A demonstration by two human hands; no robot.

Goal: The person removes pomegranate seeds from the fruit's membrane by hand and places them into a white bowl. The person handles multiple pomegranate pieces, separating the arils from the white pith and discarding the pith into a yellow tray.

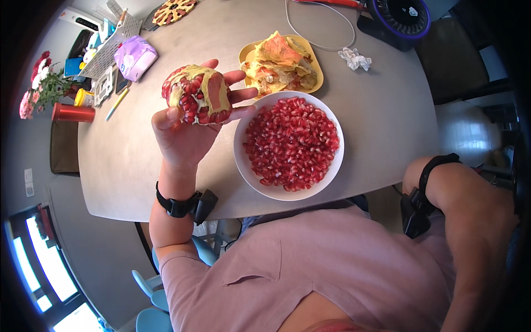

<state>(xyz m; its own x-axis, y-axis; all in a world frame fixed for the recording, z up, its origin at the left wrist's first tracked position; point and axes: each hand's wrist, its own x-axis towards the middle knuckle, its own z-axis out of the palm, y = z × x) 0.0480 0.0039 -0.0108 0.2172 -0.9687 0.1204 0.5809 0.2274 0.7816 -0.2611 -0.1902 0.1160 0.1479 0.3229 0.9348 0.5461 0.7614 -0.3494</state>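
My left hand (188, 143) is raised over the table, palm up, holding a partly peeled pomegranate piece (199, 95) with red arils and yellow rind and membrane. The thumb lies against its near side and the fingers spread behind it. Right of this hand stands a white bowl (239, 166) with many loose red arils (292, 143). Behind the bowl, a yellow square tray (318, 79) holds a heap of pomegranate peel (282, 62). My right hand (412, 171) is low by the table's right edge, mostly hidden past the wrist strap; whether it holds anything cannot be seen.
A crumpled white tissue (354, 59) and a white cable (309, 45) lie behind the tray, near a black fan-like device (394, 20). At the left are a purple pack (136, 58), a pen (117, 104), a white basket (105, 52), a red cylinder (74, 112) and flowers (39, 87).
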